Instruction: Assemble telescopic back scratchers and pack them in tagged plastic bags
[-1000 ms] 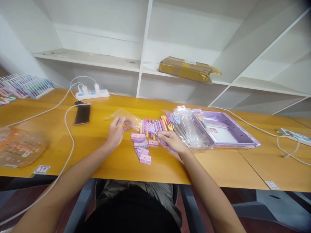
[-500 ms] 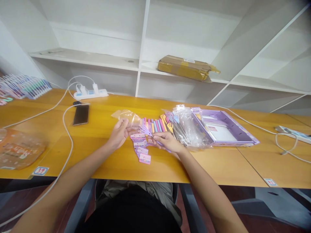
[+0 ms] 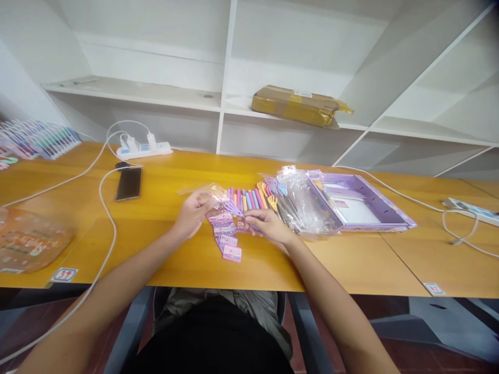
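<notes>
My left hand point(image 3: 191, 213) pinches a clear plastic bag point(image 3: 212, 192) by its near side. A purple hand-shaped back scratcher point(image 3: 232, 208) is in the closed fingers of my right hand point(image 3: 268, 225), its claw end pointing left at the bag's mouth. Whether the claw is inside the bag, I cannot tell. Beneath and in front of my hands lie several small pink and purple printed cards point(image 3: 232, 253), overlapping. Just behind, a row of coloured back scratcher handles point(image 3: 249, 199) lies side by side, with yellow, blue and purple claws point(image 3: 273, 201) to the right.
Clear plastic bags point(image 3: 307, 202) lie against a purple open box point(image 3: 384, 224) on the right. At the left are a phone point(image 3: 129, 183), a power strip point(image 3: 144, 150), a white cable point(image 3: 113, 228) and an orange bag point(image 3: 35, 241). A taped carton point(image 3: 294, 105) sits on the shelf.
My left hand has brought the plastic bag right, closer to the back scratcher's claw, which now meets or overlaps the bag. My right hand has hardly moved.
</notes>
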A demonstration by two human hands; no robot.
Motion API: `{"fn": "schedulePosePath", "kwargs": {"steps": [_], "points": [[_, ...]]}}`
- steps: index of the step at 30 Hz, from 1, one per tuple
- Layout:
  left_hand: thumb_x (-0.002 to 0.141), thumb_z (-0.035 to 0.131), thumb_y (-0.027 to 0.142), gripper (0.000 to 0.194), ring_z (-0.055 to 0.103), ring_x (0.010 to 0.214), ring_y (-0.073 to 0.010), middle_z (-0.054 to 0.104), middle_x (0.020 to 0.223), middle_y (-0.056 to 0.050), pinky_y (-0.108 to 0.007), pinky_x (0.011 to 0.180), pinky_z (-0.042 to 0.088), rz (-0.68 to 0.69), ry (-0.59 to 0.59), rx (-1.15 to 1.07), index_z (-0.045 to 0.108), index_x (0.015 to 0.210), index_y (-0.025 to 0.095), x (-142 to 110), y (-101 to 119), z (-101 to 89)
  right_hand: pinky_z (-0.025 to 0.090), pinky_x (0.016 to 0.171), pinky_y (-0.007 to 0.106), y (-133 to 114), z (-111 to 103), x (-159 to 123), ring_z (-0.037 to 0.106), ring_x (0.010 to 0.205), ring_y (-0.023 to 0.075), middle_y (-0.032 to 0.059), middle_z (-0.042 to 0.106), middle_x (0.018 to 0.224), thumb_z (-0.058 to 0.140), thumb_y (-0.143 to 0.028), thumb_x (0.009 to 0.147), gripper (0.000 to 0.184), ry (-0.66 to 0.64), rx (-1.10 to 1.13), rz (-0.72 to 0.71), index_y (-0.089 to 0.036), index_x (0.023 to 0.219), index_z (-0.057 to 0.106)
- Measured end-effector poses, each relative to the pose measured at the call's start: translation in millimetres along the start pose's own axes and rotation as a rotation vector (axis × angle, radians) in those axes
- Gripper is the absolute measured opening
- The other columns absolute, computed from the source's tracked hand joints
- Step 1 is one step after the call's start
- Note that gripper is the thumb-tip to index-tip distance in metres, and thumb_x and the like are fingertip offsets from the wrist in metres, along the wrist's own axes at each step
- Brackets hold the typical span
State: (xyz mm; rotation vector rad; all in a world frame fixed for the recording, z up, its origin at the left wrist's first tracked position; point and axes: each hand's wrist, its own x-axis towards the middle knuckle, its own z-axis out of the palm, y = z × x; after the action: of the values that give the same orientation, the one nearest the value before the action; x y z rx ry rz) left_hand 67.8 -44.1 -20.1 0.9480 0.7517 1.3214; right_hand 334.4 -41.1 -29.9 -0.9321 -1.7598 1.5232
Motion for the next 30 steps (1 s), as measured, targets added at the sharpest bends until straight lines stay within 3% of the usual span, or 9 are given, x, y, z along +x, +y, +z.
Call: {"fn": "schedulePosePath", "kwargs": {"steps": [7, 11, 14, 18, 22, 25, 30], "points": [[0.077, 0.096, 0.033, 0.045, 0.080, 0.089, -0.0217, 0.082, 0.094, -0.007, -0.035, 0.083, 0.068, -0.053, -0.101, 0.030, 0.067, 0.106, 0.016, -7.1, -9.4, 4.5, 0.041, 0.046, 0.021, 12.8, 2.5, 3.9, 0.062, 0.059, 0.0106, 0.0008, 0.072, 0.082, 0.077, -0.051, 0.094, 0.044, 0.009, 0.065, -0.012, -0.019, 0.122, 0.069], [0.075, 0.097, 0.032, 0.050, 0.081, 0.089, -0.0231, 0.083, 0.098, -0.009, -0.037, 0.084, 0.068, -0.084, -0.115, 0.043, 0.068, 0.111, 0.015, -9.7, -16.6, 6.9, 0.044, 0.045, 0.021, 19.4, 9.5, 6.5, 0.063, 0.058, 0.0106, -0.0009, 0.070, 0.083, 0.076, -0.048, 0.096, 0.043, 0.005, 0.095, -0.040, -0.021, 0.126, 0.065], [0.072, 0.099, 0.034, 0.048, 0.080, 0.088, -0.0225, 0.083, 0.097, -0.009, -0.035, 0.082, 0.067, -0.056, -0.060, 0.060, 0.071, 0.105, 0.014, -8.1, -16.5, 7.1, 0.048, 0.046, 0.022, 18.2, 13.2, 6.5, 0.064, 0.061, 0.0116, -0.0012, 0.069, 0.084, 0.075, -0.051, 0.096, 0.047, 0.001, 0.112, -0.040, -0.022, 0.130, 0.062], [0.074, 0.098, 0.037, 0.044, 0.079, 0.087, -0.0185, 0.082, 0.096, -0.006, -0.031, 0.082, 0.066, 0.086, 0.105, 0.026, 0.072, 0.102, 0.015, 0.9, -4.7, -0.3, 0.048, 0.049, 0.021, 11.6, 9.4, 3.3, 0.065, 0.066, 0.0118, 0.0011, 0.069, 0.085, 0.071, -0.056, 0.099, 0.041, -0.025, 0.000, 0.036, -0.019, 0.116, 0.068], [0.073, 0.098, 0.038, 0.042, 0.078, 0.088, -0.0155, 0.081, 0.098, -0.004, -0.026, 0.081, 0.064, 0.152, 0.209, -0.006, 0.073, 0.100, 0.017, 8.7, 9.3, -8.9, 0.040, 0.049, 0.021, 6.6, 3.7, 1.2, 0.056, 0.058, 0.0088, -0.0004, 0.065, 0.077, 0.063, -0.060, 0.103, 0.043, -0.007, -0.106, 0.063, -0.018, 0.096, 0.069], [0.075, 0.097, 0.039, 0.042, 0.077, 0.088, -0.0146, 0.082, 0.099, -0.004, -0.026, 0.081, 0.064, 0.127, 0.177, 0.007, 0.075, 0.102, 0.016, 7.4, 8.5, -7.7, 0.037, 0.051, 0.022, 5.3, 3.9, 1.3, 0.050, 0.055, 0.0080, -0.0015, 0.064, 0.075, 0.063, -0.060, 0.103, 0.044, -0.009, -0.117, 0.033, -0.018, 0.095, 0.069], [0.072, 0.099, 0.043, 0.045, 0.078, 0.087, -0.0184, 0.082, 0.094, -0.007, -0.034, 0.089, 0.066, 0.038, 0.081, 0.072, 0.076, 0.097, 0.014, -0.5, -12.5, -0.7, 0.033, 0.051, 0.024, 7.5, 6.5, 1.4, 0.045, 0.054, 0.0083, -0.0014, 0.066, 0.077, 0.064, -0.059, 0.102, 0.042, -0.039, -0.127, 0.022, -0.018, 0.098, 0.071]]}}
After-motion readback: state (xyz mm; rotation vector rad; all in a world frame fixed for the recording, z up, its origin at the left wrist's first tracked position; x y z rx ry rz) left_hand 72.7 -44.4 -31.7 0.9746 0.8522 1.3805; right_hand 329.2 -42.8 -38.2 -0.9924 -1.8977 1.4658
